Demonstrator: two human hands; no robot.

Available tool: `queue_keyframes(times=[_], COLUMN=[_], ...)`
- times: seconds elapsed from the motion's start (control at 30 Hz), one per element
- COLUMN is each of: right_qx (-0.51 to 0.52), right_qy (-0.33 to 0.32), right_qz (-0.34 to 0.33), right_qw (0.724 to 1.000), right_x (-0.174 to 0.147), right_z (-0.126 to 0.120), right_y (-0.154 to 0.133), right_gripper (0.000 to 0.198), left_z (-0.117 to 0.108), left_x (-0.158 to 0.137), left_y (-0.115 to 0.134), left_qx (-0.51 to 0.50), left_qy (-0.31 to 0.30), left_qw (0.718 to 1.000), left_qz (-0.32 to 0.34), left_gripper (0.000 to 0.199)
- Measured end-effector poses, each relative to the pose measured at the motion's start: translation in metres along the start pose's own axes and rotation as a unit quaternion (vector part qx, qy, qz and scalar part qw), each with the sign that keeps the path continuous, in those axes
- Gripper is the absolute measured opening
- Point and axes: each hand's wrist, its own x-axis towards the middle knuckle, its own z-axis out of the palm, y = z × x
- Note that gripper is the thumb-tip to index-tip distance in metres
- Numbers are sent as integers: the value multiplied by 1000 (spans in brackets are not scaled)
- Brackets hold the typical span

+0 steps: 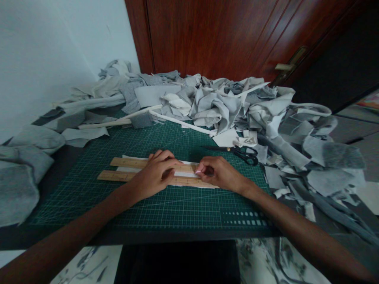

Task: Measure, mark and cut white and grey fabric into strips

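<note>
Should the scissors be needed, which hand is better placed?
Probably the right hand: the black scissors lie just beyond it, handles to the right. It looks pinched, though, perhaps on something too small to identify. The left hand is farther off, resting across the two wooden rulers.

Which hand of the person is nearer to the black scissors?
The right hand. It is just on the near side of the scissors, without touching them. The left hand is farther away to the left, over the wooden rulers.

Wooden rulers (186, 181) over white material (185, 174)
</note>
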Motion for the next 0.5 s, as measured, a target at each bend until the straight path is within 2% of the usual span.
queue_keyframes(times=[0.1,0.27,0.5], right_qx=[4,8,2], right_qy=[0,10,18], right_qz=[19,33,40], right_qw=[1000,999,999], right_x=[-15,-33,-39], right_z=[-12,-26,-30], right_y=[8,18,21], right_gripper=[4,8,8], left_z=[0,0,-1], left_x=[-1,0,1], left_y=[-1,-2,-2], left_qx=[3,-10,-1], left_qy=[-2,7,-1], left_qw=[1000,1000,1000], left_qz=[-5,10,7], left_gripper=[31,30,27])
